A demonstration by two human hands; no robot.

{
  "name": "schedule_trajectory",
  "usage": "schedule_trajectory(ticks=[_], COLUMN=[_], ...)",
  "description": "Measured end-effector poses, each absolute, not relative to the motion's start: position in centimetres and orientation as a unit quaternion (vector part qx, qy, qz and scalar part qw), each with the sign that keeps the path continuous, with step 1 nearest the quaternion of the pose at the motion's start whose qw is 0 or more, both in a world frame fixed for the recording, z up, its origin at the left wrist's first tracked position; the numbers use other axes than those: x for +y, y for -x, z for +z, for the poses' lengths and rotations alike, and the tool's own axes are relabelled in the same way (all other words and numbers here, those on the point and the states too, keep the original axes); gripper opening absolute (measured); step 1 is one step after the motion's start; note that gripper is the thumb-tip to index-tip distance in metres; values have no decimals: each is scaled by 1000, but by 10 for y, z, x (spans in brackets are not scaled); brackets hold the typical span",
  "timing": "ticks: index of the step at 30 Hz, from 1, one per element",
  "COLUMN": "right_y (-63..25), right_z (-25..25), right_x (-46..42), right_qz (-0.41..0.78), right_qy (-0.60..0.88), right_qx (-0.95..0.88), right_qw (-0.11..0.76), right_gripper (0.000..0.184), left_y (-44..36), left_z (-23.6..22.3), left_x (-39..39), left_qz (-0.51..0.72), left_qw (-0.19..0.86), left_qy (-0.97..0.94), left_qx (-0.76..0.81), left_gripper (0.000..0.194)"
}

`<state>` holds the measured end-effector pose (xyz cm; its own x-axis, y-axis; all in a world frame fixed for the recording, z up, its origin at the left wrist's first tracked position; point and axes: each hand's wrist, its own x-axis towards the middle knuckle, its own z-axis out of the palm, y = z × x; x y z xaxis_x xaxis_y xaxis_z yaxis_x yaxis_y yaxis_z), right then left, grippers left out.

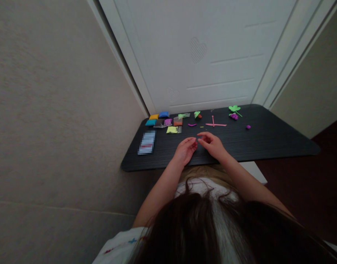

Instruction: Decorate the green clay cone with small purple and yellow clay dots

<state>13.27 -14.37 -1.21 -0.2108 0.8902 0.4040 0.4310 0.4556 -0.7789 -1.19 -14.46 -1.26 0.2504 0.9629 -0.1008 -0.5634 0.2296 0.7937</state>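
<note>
Clay [192,125], a short purple strip of it, lay on the black table [278,136], just beyond your hands. Your left hand [186,149] had its fingers bent together, and whether they pinched anything could not be told; your right hand [211,143] was loosely curled, with a gap between thumb and forefinger. Past them to your left stood the bags: the orange bag [153,117], blue bag [164,114], teal bag [151,123] and black bag [159,123], each named for its filling, beside the purple bag [167,122]. In the brown bag [177,122], clay filled the lower part under clear film; the yellow bag [172,129] and green bag [182,116] held theirs at the left, with clear ends on the right. Nearer you was a phone [147,142], blurred. Beyond your right hand lay pink tools [216,125], and farther right a green leaf [234,108], purple cluster [234,116] and purple ball [248,127].
</note>
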Motion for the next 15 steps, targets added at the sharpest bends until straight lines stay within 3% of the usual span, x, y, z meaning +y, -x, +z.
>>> schedule_trajectory(ticks=[15], right_y=[-133], right_z=[-9], right_x=[-146], right_qz=[170], right_qy=[441], right_qx=[-766], right_qw=[435], right_gripper=[25], left_y=[7], left_z=[-15], left_x=[-144], left_qz=[505], left_qw=[720], left_qy=[-367], left_qx=[302], left_gripper=[27])
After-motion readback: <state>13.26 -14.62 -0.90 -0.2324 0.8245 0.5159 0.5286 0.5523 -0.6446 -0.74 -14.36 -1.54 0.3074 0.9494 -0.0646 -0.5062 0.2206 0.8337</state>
